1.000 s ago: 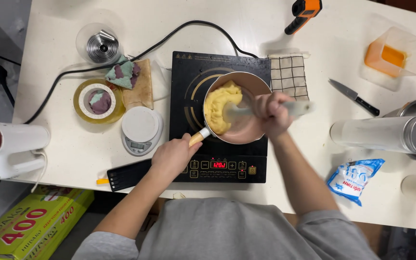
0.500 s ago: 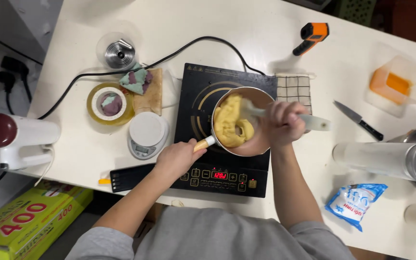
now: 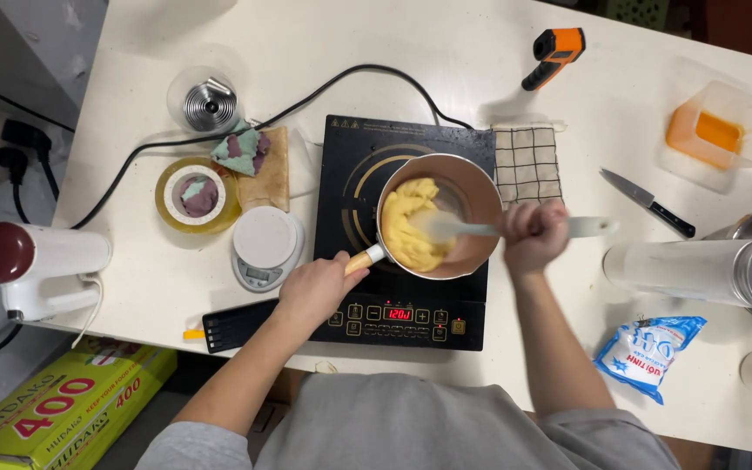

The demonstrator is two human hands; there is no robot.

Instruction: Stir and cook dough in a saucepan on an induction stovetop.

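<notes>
A small saucepan (image 3: 472, 187) with yellow dough (image 3: 411, 228) in it stands on a black induction hob (image 3: 354, 165). My left hand (image 3: 317, 287) grips the pan's wooden handle at the lower left of the pan. My right hand (image 3: 533, 235), just right of the pan, is closed on a pale spatula (image 3: 589, 227); its blade reaches into the pan and touches the dough.
Left of the hob are a white kitchen scale (image 3: 265, 246), a tape roll (image 3: 196, 195) and a hand mixer (image 3: 32, 261). To the right lie a knife (image 3: 647, 202), an infrared thermometer (image 3: 553, 55), a plastic tub (image 3: 724, 135), a steel cylinder (image 3: 698, 271) and a blue-white bag (image 3: 650, 352).
My right hand has drawn the spatula rightward, from over the pan to beyond its right rim. The left hand stays on the handle; the view has shifted a little.
</notes>
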